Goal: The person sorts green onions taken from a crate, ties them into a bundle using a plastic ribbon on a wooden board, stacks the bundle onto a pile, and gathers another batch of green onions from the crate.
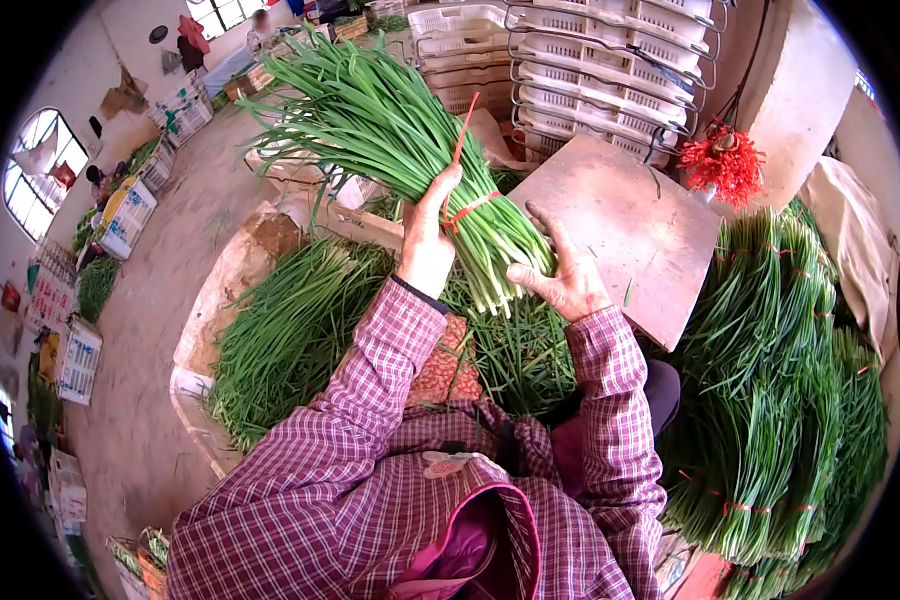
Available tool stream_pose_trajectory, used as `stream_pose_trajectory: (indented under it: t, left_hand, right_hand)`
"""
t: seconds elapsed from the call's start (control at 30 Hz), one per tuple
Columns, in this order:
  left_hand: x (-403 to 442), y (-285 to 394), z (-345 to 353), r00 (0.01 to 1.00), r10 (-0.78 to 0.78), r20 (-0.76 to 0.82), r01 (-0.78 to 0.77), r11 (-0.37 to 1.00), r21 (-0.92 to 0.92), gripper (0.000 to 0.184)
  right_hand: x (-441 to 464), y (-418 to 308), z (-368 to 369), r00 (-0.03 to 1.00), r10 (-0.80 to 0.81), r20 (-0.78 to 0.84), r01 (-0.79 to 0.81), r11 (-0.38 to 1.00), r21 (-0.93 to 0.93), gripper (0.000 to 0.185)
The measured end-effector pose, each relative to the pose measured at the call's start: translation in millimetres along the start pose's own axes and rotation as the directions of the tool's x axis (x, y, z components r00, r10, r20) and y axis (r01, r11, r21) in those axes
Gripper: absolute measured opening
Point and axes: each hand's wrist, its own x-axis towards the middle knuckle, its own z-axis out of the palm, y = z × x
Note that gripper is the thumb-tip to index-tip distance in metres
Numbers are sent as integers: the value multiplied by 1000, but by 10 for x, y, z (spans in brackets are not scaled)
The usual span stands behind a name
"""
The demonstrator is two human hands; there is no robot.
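Observation:
My left hand (430, 232) is closed around a bunch of garlic chives (385, 125), just beside the red tie (473, 207) that circles its stalks. One loose end of the tie sticks up past my thumb. The bunch is tilted, with its green leaf tips toward the upper left and its pale stem ends toward my lap. Beside those stem ends, my right hand (570, 275) is open, thumb and fingers apart; whether it touches them I cannot tell. Loose garlic chives (285, 320) lie below my left forearm.
A flat board (625, 235) lies ahead on the right. Many tied bunches of chives (760, 400) are piled at my right. Red ties (722, 165) hang by a pillar. Stacked white crates (610, 85) stand behind the board. Further crates (128, 215) line the left wall.

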Motion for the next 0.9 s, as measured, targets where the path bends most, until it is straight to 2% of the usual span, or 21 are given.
stream_pose_trajectory:
  t: [0.03, 0.07, 0.1, 0.17, 0.2, 0.23, 0.37, 0.43, 0.63, 0.8, 0.9]
  left_hand:
    - [1, 3, 6, 1000, 21, -7, -21, 1000, 6, 43]
    - [20, 5, 0, 1000, 19, -9, -19, 1000, 8, 43]
    - [42, 9, -9, 998, 66, -10, -66, 997, 40, 44]
    - [43, 8, 3, 994, 109, -6, -108, 991, 74, 45]
    - [40, 21, 23, 990, 139, -14, -137, 985, 107, 46]
    - [33, 33, 40, 985, 169, -21, -165, 976, 140, 46]
    - [32, 26, 68, 984, 180, -1, -178, 975, 136, 49]
    - [-3, 49, 104, 989, 150, 1, -149, 981, 127, 49]
    - [-37, 44, 141, 994, 113, 12, -114, 989, 95, 51]
    - [39, 5, 83, 986, 164, -6, -162, 979, 124, 52]
    - [9, 41, 81, 994, 106, 1, -106, 992, 70, 52]
  right_hand:
    - [-31, 2, 5, 997, 15, -78, -14, 1000, 2, 85]
    - [-59, -118, -36, 987, -50, -151, 24, 986, -168, 78]
    - [-94, -169, -50, 987, -46, -151, 20, 986, -166, 78]
    - [-164, -251, -67, 956, -214, -203, 137, 931, -339, 70]
    - [-202, -332, -42, 930, -258, -264, 157, 923, -350, 58]
    - [-218, -346, -27, 930, -257, -264, 157, 924, -350, 58]
    - [-256, -373, 50, 917, -342, -205, 197, 835, -513, 35]
    - [-264, -368, 55, 892, -419, -170, 250, 769, -589, 30]
    - [-240, -336, -20, 835, -531, -145, 266, 620, -738, 30]
    - [-278, -270, 45, 829, -530, -179, 169, 543, -822, 29]
    - [-321, -249, 65, 858, -481, -183, 134, 552, -823, 24]
